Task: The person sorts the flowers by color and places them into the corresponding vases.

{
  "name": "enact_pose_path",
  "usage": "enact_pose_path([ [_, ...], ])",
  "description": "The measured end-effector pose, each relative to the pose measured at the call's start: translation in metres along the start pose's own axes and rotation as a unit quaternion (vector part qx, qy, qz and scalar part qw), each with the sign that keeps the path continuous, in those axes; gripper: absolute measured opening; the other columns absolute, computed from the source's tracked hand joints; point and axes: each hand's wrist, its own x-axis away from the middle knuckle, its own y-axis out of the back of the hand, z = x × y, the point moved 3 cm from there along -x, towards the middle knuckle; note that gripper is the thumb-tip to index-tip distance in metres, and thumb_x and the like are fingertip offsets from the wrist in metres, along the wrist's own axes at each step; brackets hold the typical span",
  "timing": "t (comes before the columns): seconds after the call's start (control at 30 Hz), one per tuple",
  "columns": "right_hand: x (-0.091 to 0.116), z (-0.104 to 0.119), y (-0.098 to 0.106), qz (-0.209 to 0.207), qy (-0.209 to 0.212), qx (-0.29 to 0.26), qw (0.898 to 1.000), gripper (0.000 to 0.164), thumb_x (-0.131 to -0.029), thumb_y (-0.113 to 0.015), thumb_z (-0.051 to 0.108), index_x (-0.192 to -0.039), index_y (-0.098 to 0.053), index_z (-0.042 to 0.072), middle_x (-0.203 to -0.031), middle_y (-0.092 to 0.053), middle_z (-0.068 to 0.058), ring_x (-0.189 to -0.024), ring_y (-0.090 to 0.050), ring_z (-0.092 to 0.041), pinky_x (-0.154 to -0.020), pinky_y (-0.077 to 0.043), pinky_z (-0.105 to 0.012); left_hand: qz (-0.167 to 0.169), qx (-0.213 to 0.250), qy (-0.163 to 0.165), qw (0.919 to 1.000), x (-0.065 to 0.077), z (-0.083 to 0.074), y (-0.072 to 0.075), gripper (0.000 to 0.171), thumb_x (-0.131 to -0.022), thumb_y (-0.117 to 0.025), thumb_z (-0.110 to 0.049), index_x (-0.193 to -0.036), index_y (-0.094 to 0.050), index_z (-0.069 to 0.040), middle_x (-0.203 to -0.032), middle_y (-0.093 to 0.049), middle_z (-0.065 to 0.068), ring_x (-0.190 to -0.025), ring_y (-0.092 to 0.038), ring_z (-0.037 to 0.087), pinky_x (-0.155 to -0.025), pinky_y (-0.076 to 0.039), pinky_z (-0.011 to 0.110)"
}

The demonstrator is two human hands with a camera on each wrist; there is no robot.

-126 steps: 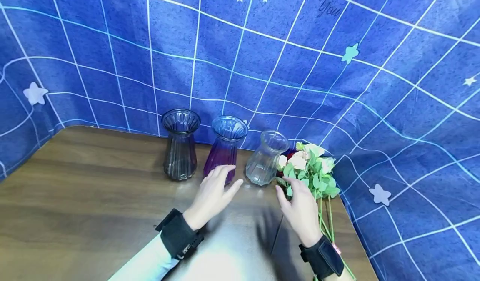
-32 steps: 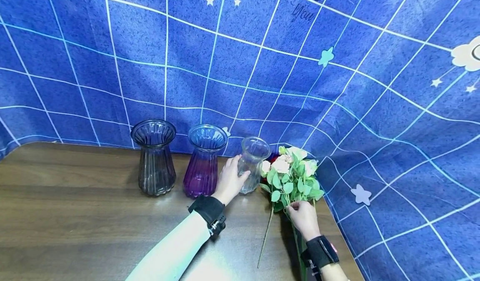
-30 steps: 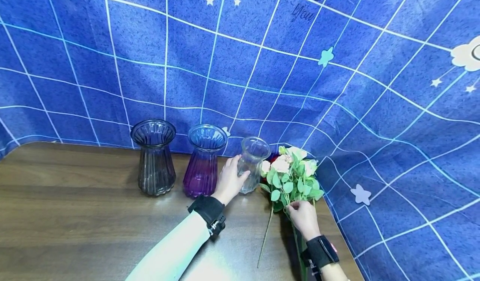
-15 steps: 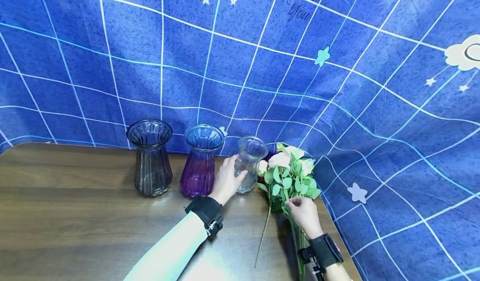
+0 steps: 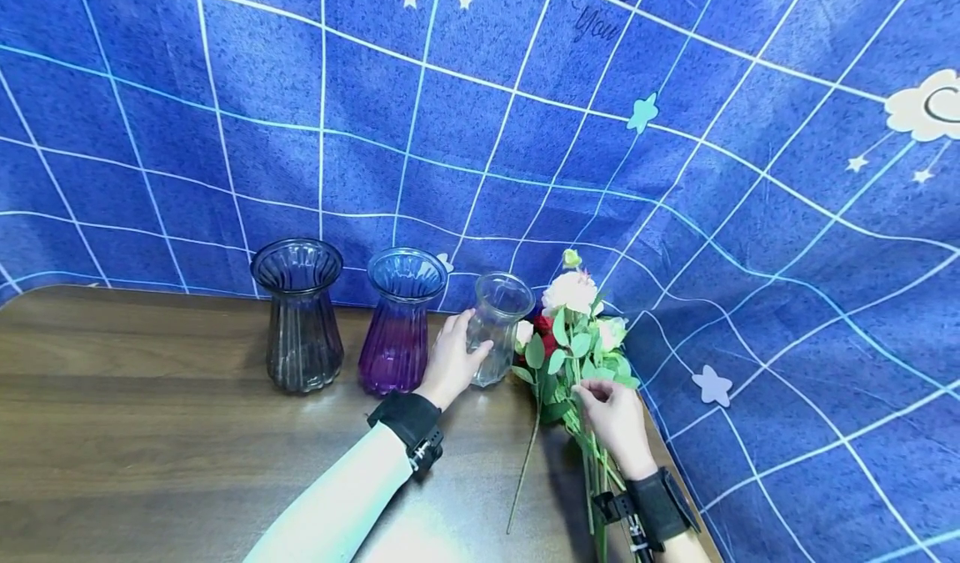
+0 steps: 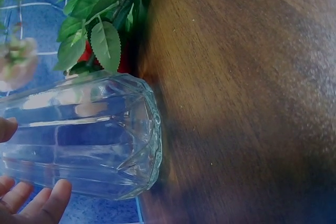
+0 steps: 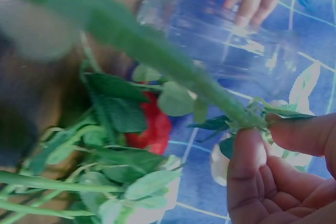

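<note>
My left hand [image 5: 450, 363] holds the clear glass vase [image 5: 498, 356], thumb to the front and fingers along its left side. The vase stands upright on the table; the left wrist view shows its ribbed base [image 6: 149, 145] beside the wood. Thumb and forefinger of my right hand [image 5: 618, 429] pinch the green stem [image 7: 173, 64] of a pale flower [image 5: 572, 293]. That bloom rises above the other flowers, right of the vase. Under it lie a red bloom [image 5: 546, 336], another pale bloom [image 5: 611, 332] and green leaves.
Left of the clear vase stand a purple-and-blue vase [image 5: 396, 338] and a dark grey vase [image 5: 303, 329]. Several loose stems [image 5: 597, 496] run towards the table's front. A thin stem [image 5: 523, 480] lies apart from them. Blue patterned cloth [image 5: 450, 129] hangs behind the wooden table [image 5: 187, 429].
My left hand has reached the clear vase, and my right hand has gone to the flowers. In the last half second the right hand has lifted the pale flower, uncovering the red bloom.
</note>
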Motion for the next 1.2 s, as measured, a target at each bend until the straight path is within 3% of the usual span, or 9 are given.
enact_pose_path([
  [0.33, -0.012, 0.025, 0.015, -0.057, 0.027, -0.072, 0.995, 0.018, -0.087, -0.065, 0.010, -0.096, -0.069, -0.004, -0.086, -0.070, -0.021, -0.054, -0.059, -0.004, -0.051, -0.051, -0.015, -0.021, 0.045, -0.029, 0.9984, 0.000, 0.004, -0.001, 0.057, -0.084, -0.069, -0.019, -0.132, -0.047, 0.002, -0.127, -0.051, 0.023, -0.120, -0.048, 0.038, -0.104, -0.040, 0.048],
  [0.63, -0.026, 0.050, 0.024, -0.082, 0.044, -0.104, 0.990, 0.020, -0.087, -0.065, 0.012, -0.098, -0.068, -0.004, -0.089, -0.070, -0.022, -0.052, -0.054, 0.007, -0.051, -0.050, -0.011, -0.032, 0.061, -0.033, 0.9971, 0.001, 0.011, -0.005, 0.058, -0.084, -0.069, -0.020, -0.133, -0.047, 0.001, -0.129, -0.050, 0.021, -0.123, -0.045, 0.035, -0.107, -0.038, 0.046],
  [1.2, -0.066, 0.117, 0.049, -0.167, 0.129, -0.186, 0.960, 0.020, -0.086, -0.066, 0.012, -0.097, -0.068, -0.005, -0.084, -0.067, -0.023, -0.055, -0.055, 0.006, -0.052, -0.051, -0.010, -0.025, 0.068, -0.023, 0.9971, 0.001, 0.010, -0.005, 0.057, -0.085, -0.068, -0.020, -0.134, -0.047, -0.001, -0.130, -0.049, 0.020, -0.123, -0.045, 0.034, -0.106, -0.039, 0.045],
])
